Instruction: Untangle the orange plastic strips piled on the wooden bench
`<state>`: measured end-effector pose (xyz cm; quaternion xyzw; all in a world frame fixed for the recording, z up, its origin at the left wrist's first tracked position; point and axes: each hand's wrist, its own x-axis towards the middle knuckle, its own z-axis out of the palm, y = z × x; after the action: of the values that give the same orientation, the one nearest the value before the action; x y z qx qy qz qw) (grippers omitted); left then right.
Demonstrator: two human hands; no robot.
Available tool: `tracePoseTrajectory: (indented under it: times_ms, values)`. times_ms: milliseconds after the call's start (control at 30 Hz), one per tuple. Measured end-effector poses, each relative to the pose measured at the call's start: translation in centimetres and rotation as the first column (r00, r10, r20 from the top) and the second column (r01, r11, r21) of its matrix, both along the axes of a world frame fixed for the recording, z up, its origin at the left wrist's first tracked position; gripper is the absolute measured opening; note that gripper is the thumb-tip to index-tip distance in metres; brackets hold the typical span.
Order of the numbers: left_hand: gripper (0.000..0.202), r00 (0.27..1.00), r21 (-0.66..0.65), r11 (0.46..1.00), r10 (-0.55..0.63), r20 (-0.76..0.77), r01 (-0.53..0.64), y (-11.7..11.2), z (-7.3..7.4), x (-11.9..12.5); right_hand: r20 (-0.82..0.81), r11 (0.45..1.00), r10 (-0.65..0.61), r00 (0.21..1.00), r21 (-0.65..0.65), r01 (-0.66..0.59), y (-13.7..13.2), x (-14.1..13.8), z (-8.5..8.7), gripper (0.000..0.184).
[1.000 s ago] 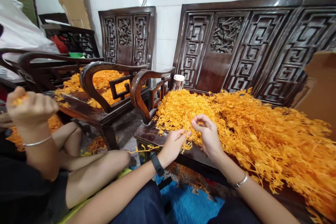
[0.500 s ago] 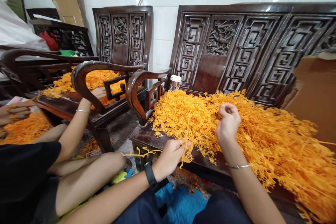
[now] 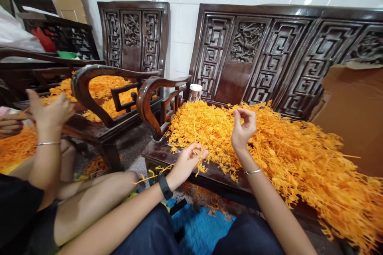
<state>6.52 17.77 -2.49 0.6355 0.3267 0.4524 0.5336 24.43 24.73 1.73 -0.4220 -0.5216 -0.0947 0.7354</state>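
Note:
A big heap of orange plastic sprigs (image 3: pixel 287 155) covers the seat of a dark carved wooden bench (image 3: pixel 167 153). My left hand (image 3: pixel 187 161), with a black band on the wrist, is closed on one orange sprig (image 3: pixel 198 159) at the bench's front edge; the stem trails left past my wrist. My right hand (image 3: pixel 243 129), a thin bracelet on its wrist, is raised over the heap with thumb and fingertips pinched together. What it pinches is too small to see.
A person sits at my left, a raised hand (image 3: pixel 49 111) near a second carved chair (image 3: pixel 98 99) also piled with orange sprigs. A small white-lidded jar (image 3: pixel 195 92) stands at the bench's back corner. Brown cardboard (image 3: pixel 354 107) leans at right. Blue cloth (image 3: pixel 200 229) lies below.
My right hand has lifted from the heap and drawn back a little to the left, still pinched. My left hand keeps the sprig. The neighbour's hand has risen from the chair.

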Motion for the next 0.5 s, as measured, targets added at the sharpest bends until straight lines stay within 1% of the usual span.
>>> tracePoseTrajectory:
  times_ms: [33, 67, 100, 133, 167, 200, 233, 267, 300, 333, 400, 500]
  values:
    - [0.027, 1.0, 0.007, 1.0, 0.004, 0.003, -0.004, 0.0, -0.1, 0.0, 0.038, 1.0, -0.012, 0.999, -0.025, 0.013, 0.6, 0.3, -0.1, 0.021]
    - [0.027, 1.0, 0.013, 1.0, 0.01, 0.007, -0.01, 0.1, -0.2, 0.0, 0.099, 0.996, -0.021, 0.995, -0.08, 0.029, 1.2, 0.5, -0.2, 0.023]
    - [0.027, 1.0, 0.017, 1.0, 0.018, 0.012, -0.018, 0.1, -0.3, 0.0, 0.19, 0.98, -0.018, 0.982, -0.193, 0.055, 1.8, 0.6, -0.5, 0.027]
    - [0.027, 1.0, 0.018, 1.0, 0.025, 0.014, -0.025, 0.2, -0.4, 0.0, 0.296, 0.934, 0.011, 0.955, -0.344, 0.096, 2.4, 0.8, -0.8, 0.031]
    - [0.027, 0.999, 0.016, 0.999, 0.03, 0.013, -0.03, 0.3, -0.5, 0.0, 0.391, 0.855, 0.066, 0.918, -0.496, 0.15, 2.9, 0.8, -1.3, 0.035]
    - [0.027, 0.999, 0.012, 0.999, 0.035, 0.012, -0.035, 0.3, -0.5, 0.0, 0.456, 0.758, 0.135, 0.88, -0.619, 0.205, 3.3, 0.7, -1.8, 0.04]
    - [0.027, 0.999, 0.009, 0.999, 0.035, 0.01, -0.035, 0.4, -0.5, 0.1, 0.492, 0.67, 0.199, 0.847, -0.7, 0.249, 3.7, 0.6, -2.4, 0.044]
    - [0.027, 0.999, 0.007, 0.999, 0.031, 0.007, -0.032, 0.3, -0.4, 0.1, 0.507, 0.609, 0.249, 0.826, -0.744, 0.273, 4.1, 0.4, -2.9, 0.048]
    - [0.027, 1.0, 0.007, 1.0, 0.028, 0.01, -0.028, 0.3, -0.2, 0.2, 0.511, 0.582, 0.279, 0.813, -0.763, 0.28, 4.5, 0.1, -3.4, 0.051]
    - [0.027, 1.0, 0.004, 1.0, 0.022, 0.014, -0.022, 0.2, -0.1, 0.3, 0.513, 0.573, 0.293, 0.806, -0.769, 0.281, 4.9, -0.2, -3.7, 0.054]
    - [0.027, 1.0, -0.005, 1.0, 0.012, 0.016, -0.012, -0.1, 0.2, 0.5, 0.514, 0.535, 0.324, 0.794, -0.792, 0.294, 6.1, -0.9, -3.8, 0.061]
    - [0.028, 1.0, 0.004, 1.0, -0.009, -0.02, 0.009, -0.8, 0.6, 0.8, 0.489, 0.462, 0.365, 0.792, -0.834, 0.302, 8.4, -2.1, -3.0, 0.073]
